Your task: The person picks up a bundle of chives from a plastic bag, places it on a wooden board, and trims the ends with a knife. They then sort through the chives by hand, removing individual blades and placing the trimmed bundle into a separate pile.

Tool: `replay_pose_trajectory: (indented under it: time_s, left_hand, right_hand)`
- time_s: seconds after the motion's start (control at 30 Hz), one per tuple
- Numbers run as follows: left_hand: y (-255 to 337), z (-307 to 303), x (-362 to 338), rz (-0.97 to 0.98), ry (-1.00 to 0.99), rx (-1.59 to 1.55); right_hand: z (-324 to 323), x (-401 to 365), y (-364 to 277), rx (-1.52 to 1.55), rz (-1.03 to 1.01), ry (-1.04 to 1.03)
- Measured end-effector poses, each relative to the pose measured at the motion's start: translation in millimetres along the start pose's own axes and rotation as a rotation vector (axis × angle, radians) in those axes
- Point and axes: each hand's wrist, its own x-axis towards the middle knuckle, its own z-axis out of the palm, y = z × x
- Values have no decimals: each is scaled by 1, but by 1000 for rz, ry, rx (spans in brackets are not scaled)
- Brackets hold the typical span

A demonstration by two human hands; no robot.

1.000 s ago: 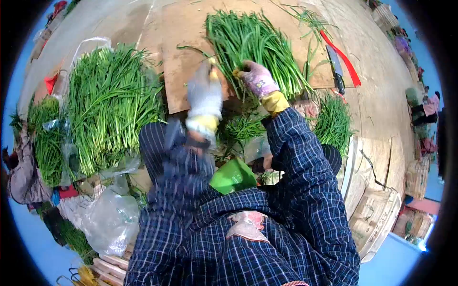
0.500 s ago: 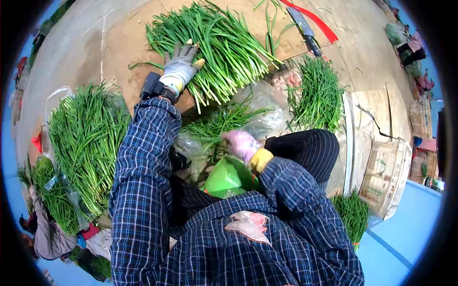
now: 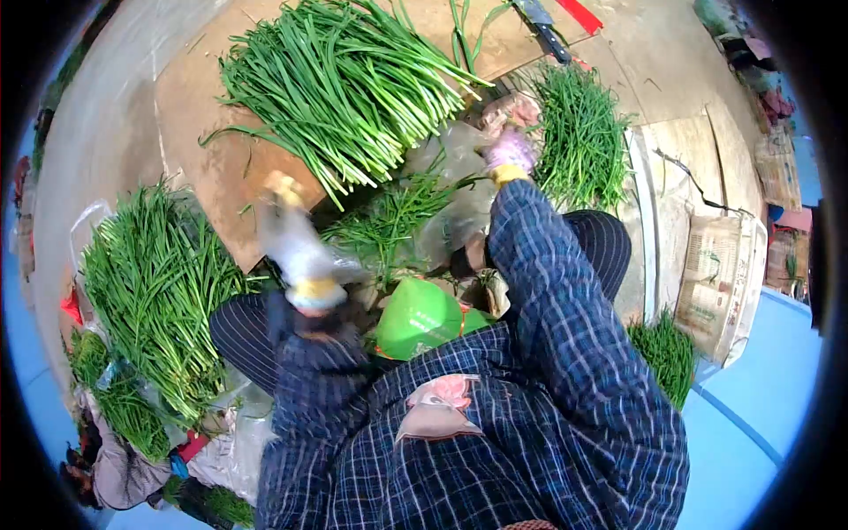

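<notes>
A large pile of garlic chives lies on a brown board, cut white ends towards me. My left hand, in a whitish glove with yellow at the wrist, is off the pile, by the board's near edge; motion smears its fingers. Stretched forward, my right hand in a pink-purple glove is at a pinkish crumpled bundle, beside a smaller heap of chives. Its fingers are not clear. Loose chive leaves and clear plastic lie between my hands, below the board.
A knife with a black handle and a red strip lie at the far side. Another big chive heap is at my left. A green bag sits between my legs; a plastic crate stands right.
My left hand has left the chive pile and pulled back towards me. My right hand has moved forward and right, from the loose leaves to the pinkish bundle.
</notes>
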Motion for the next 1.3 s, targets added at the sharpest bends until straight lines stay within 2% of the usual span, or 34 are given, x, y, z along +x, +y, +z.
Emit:
replay_pose_trajectory:
  time_s: [0.03, 0.07, 0.1, 0.13, 0.17, 0.2, 0.23, 0.27, 0.3, 0.37, 0.4, 0.43, 0.47, 0.5, 0.53, 0.57, 0.6, 0.63, 0.67, 0.73, 0.8, 0.87, 0.9, 0.93, 0.97, 1.0, 1.07, 1.1, 1.13, 1.17, 1.2, 1.27, 1.3]
  left_hand:
    - [-8, -3, -37, -111, -103, 92]
    - [-47, -10, -59, 119, -341, 545]
    - [-65, -5, -76, -22, -610, 745]
    - [-81, -3, -91, -178, -887, 935]
    - [-109, 2, -96, -71, -982, 1125]
    - [-132, 13, -95, 49, -1068, 1312]
    - [-141, 18, -93, 196, -1148, 1467]
    - [-173, 19, -90, 213, -1285, 1541]
    - [-178, 20, -86, 185, -1377, 1538]
    - [-173, 26, -83, 111, -1619, 1529]
    - [-173, 24, -87, 119, -1612, 1531]
    - [-171, 21, -92, 218, -1601, 1556]
    - [-171, 19, -94, 319, -1591, 1579]
    - [-179, 15, -94, 319, -1649, 1644]
    - [-181, 13, -92, 289, -1666, 1650]
    - [-180, 11, -89, 259, -1682, 1655]
    - [-192, 2, -97, 409, -1485, 1598]
    - [-207, -9, -110, 545, -1294, 1527]
    - [-221, -20, -121, 667, -1111, 1447]
    - [-97, 15, -88, 64, -1301, 1492]
    - [-36, 12, -68, -117, -1131, 1266]
    - [9, 5, -45, -63, -721, 1074]
    - [7, 1, -35, -109, -466, 736]
    - [-1, -1, -22, -142, -213, 392]
    - [-19, -2, 5, -137, -124, 454]
    - [-31, 1, 31, -133, -36, 515]
    - [-25, 19, 59, -398, -103, 468]
    - [-22, 26, 65, -421, -122, 211]
    - [-20, 33, 70, -447, -139, -44]
    - [-27, 31, 81, -477, -159, -76]
    - [-34, 29, 92, -509, -178, -106]
    - [4, 34, 78, -563, -272, -435]
    - [12, 28, 82, -801, -291, -414]
  right_hand:
    - [4, -1, 8, -78, -46, -11]
    - [5, 0, 12, -162, -98, -15]
    - [17, 12, 17, -171, -107, -17]
    - [32, 21, 19, -42, -32, -159]
    - [47, 32, 25, 82, 45, -296]
    - [56, 42, 29, 174, -46, -287]
    - [65, 56, 33, 136, -105, -206]
    - [69, 68, 40, 102, -160, -120]
    - [43, 70, 48, -226, -580, 32]
    - [3, 66, 59, 322, -437, 110]
    - [-6, 72, 68, 431, -374, 103]
    - [-12, 76, 72, 427, -343, 87]
    - [-8, 80, 79, 380, -319, 68]
    - [12, 87, 89, 268, -352, 74]
    - [41, 100, 98, 121, -464, 155]
    - [79, 120, 110, -53, -672, 361]
    - [127, 151, 122, -201, -907, 726]
    - [40, 95, 80, 49, -508, 185]
    - [-64, 27, 29, 127, 14, -185]
    - [-99, 31, 13, 106, -112, 47]
    - [-133, 23, -14, 438, -282, 147]
    - [-156, 6, -57, 648, -473, -6]
    - [-161, -9, -78, 448, -577, 127]
    - [-182, -33, -103, 333, -579, 58]
    - [-176, -30, -121, 124, -581, -59]
    - [-162, -34, -133, 88, -661, -42]
    - [-137, -45, -155, 79, -742, -110]
    - [-132, -64, -163, 220, -751, -75]
    - [-119, -78, -171, 291, -857, 52]
    - [-117, -98, -184, 307, -900, 121]
    - [-124, -118, -194, 231, -913, 89]
    - [-117, -143, -209, 192, -1017, 168]
    - [-112, -153, -211, 254, -1012, 180]
